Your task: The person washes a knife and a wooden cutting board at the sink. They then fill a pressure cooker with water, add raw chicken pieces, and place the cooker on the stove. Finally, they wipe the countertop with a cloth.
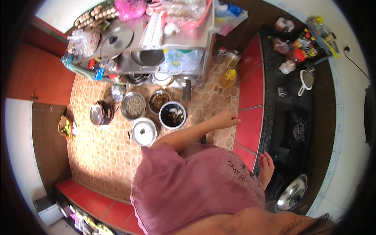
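My left hand (226, 119) is stretched out in front of the red cabinet doors (249, 120), its fingers curled; its palm side is hidden. My right hand (266, 167) is at the edge of the black countertop (265, 129), fingers spread and holding nothing visible. The nearest thing to it on the counter is a shiny domed lid (292, 194). Beyond my left forearm, on the floor, stand a dark pot with scraps (172, 115), a bowl of brown food (160, 101), a metal basin of pale round pieces (133, 105) and a lidded metal pot (144, 131).
A steel shelf unit (188, 38) holds bags, rolls and a glass lid (116, 42). Oil bottles (228, 77) stand on the floor beside the cabinets. A black stove burner (299, 130) and a strainer (306, 80) are on the counter side. An electric cooker (100, 113) sits on the floor.
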`<action>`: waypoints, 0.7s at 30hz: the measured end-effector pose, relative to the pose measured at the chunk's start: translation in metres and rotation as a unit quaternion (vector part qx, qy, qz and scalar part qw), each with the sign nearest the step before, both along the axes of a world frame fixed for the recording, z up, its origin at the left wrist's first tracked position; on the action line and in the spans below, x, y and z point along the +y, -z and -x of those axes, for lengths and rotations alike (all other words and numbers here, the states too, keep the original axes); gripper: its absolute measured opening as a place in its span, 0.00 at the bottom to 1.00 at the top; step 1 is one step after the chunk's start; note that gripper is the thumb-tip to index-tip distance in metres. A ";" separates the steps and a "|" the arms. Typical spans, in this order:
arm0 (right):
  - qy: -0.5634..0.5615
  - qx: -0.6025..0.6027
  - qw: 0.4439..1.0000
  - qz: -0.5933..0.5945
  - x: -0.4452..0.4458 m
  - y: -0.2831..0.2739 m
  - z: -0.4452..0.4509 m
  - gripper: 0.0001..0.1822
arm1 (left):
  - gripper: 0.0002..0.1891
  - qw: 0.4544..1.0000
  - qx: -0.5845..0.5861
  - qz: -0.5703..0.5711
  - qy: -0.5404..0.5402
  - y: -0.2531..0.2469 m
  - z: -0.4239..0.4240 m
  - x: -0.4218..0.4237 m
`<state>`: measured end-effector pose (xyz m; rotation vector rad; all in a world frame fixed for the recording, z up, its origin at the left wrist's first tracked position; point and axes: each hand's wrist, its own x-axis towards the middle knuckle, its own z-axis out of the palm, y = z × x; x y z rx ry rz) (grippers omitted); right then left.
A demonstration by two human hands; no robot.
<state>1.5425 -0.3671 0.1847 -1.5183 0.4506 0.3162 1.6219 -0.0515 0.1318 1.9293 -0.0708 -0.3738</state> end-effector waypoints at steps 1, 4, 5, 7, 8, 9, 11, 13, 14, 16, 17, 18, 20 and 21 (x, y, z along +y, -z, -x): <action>-0.045 0.005 0.999 0.009 0.008 0.005 -0.005 0.18 | 0.17 1.000 0.010 -0.006 0.006 0.008 0.007 0.004; -0.176 0.024 0.984 0.016 0.024 0.023 -0.021 0.17 | 0.18 0.999 0.035 -0.016 -0.013 0.034 0.039 0.015; -0.217 0.040 0.974 0.047 0.023 0.034 -0.029 0.16 | 0.18 0.998 0.043 -0.019 -0.040 0.054 0.057 0.015; -0.304 0.058 0.945 0.102 0.028 0.064 -0.057 0.15 | 0.19 0.994 0.076 -0.019 -0.082 0.059 0.085 0.032; -0.332 0.034 0.933 0.133 0.036 0.078 -0.070 0.15 | 0.19 0.990 0.106 -0.008 -0.092 0.053 0.098 0.043; -0.349 0.029 0.928 0.127 0.052 0.083 -0.085 0.14 | 0.19 0.986 0.124 -0.021 -0.105 0.054 0.112 0.053; -0.374 0.019 0.920 0.118 0.089 0.090 -0.115 0.14 | 0.20 0.972 0.178 -0.012 -0.151 0.055 0.126 0.074; -0.387 0.028 0.918 0.080 0.133 0.102 -0.138 0.15 | 0.20 0.943 0.250 0.030 -0.219 0.049 0.130 0.096; -0.398 0.034 0.915 0.060 0.159 0.110 -0.148 0.15 | 0.20 0.941 0.240 0.021 -0.237 0.058 0.133 0.105; -0.446 0.063 0.889 0.078 0.208 0.136 -0.164 0.15 | 0.20 0.934 0.226 0.005 -0.277 0.080 0.139 0.123; -0.469 0.079 0.875 0.089 0.233 0.153 -0.170 0.15 | 0.20 0.930 0.219 0.001 -0.297 0.089 0.139 0.133; -0.495 0.082 0.860 0.094 0.256 0.175 -0.175 0.15 | 0.20 0.924 0.217 0.001 -0.315 0.097 0.140 0.141; -0.517 0.133 0.843 0.075 0.304 0.217 -0.185 0.17 | 0.20 0.910 0.218 0.014 -0.354 0.111 0.140 0.154; -0.508 0.180 0.841 0.049 0.325 0.238 -0.187 0.20 | 0.20 0.902 0.228 0.038 -0.366 0.118 0.142 0.157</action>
